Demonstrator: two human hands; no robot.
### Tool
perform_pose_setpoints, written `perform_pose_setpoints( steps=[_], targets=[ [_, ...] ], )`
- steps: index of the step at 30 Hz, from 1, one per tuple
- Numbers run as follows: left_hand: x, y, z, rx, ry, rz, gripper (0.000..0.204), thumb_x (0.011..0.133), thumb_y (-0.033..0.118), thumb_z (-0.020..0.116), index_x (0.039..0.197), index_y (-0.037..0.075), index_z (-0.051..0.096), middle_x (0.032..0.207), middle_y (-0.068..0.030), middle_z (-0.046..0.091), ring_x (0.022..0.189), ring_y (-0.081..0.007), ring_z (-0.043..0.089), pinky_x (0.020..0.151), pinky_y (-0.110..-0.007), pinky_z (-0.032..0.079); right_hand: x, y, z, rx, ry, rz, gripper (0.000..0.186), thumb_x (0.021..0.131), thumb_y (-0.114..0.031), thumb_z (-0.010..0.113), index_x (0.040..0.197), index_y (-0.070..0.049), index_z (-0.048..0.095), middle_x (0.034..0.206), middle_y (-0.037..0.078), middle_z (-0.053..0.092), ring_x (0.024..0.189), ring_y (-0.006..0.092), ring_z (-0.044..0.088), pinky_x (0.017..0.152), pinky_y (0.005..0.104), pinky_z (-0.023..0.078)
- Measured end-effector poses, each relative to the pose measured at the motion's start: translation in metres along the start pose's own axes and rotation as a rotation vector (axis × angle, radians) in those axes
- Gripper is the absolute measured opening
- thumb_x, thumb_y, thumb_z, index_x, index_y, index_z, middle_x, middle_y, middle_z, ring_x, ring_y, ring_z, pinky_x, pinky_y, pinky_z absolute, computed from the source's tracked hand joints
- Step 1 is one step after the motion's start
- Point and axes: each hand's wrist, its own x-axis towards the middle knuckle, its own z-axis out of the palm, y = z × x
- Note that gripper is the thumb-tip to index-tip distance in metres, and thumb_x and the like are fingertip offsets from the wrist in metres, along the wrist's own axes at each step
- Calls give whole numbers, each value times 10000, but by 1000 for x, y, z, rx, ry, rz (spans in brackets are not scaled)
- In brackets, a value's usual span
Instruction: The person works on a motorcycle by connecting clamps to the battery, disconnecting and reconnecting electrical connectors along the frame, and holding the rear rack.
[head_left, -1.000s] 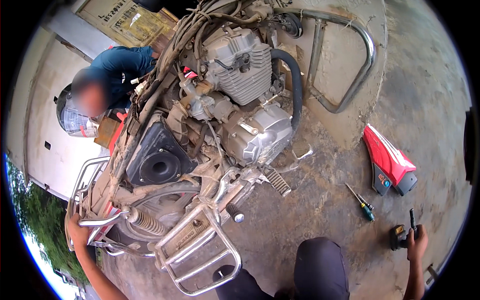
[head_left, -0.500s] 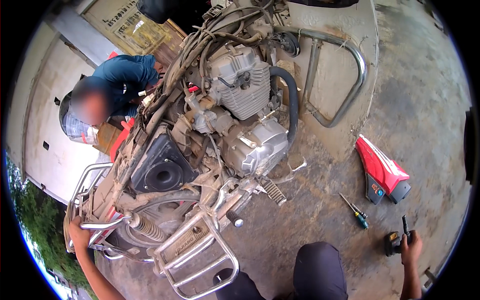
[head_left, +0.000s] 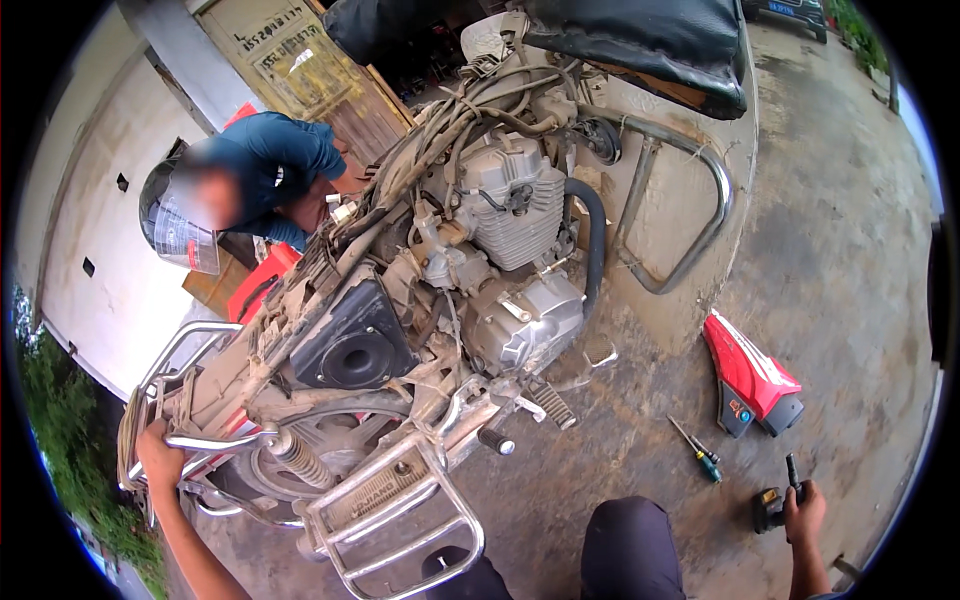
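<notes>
A dusty motorcycle (head_left: 520, 220) stands in front of me with its engine and frame bared. My left hand (head_left: 160, 455) is closed around the chrome rear grab rail (head_left: 215, 440) at its tail. Down at the right, my right hand (head_left: 805, 512) is wrapped around a dark cordless power tool (head_left: 768, 510) with a long socket (head_left: 793, 468) pointing away from me. The fingers partly hide the tool's body. Beyond that hand, a screwdriver with a green handle (head_left: 708, 468) lies on the concrete, beside another slim dark tool.
A red and black side panel (head_left: 750, 375) rests on the floor at right. Across the motorcycle, a person in a blue shirt (head_left: 285, 155) bends over it. A chrome crash bar (head_left: 715, 220) and a footrest rack (head_left: 400, 510) stick out. A black seat (head_left: 640, 50) is at the top.
My view has tilted up, bringing more of the black seat and a parked car into sight. Both hands keep their holds; the right hand with the power tool shows slightly lower.
</notes>
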Motion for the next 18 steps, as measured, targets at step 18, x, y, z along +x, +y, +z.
perform_pose_setpoints(
  steps=[18],
  targets=[
    [-2,-4,9,-6,45,-12,96,743,14,581,823,-21,540,812,-291,585,815,-519,556,698,-528,421,0,-1,4,-20,9,-21,267,886,-221,702,852,9,571,701,191,568,645,355,553,636,455,449]
  ],
)
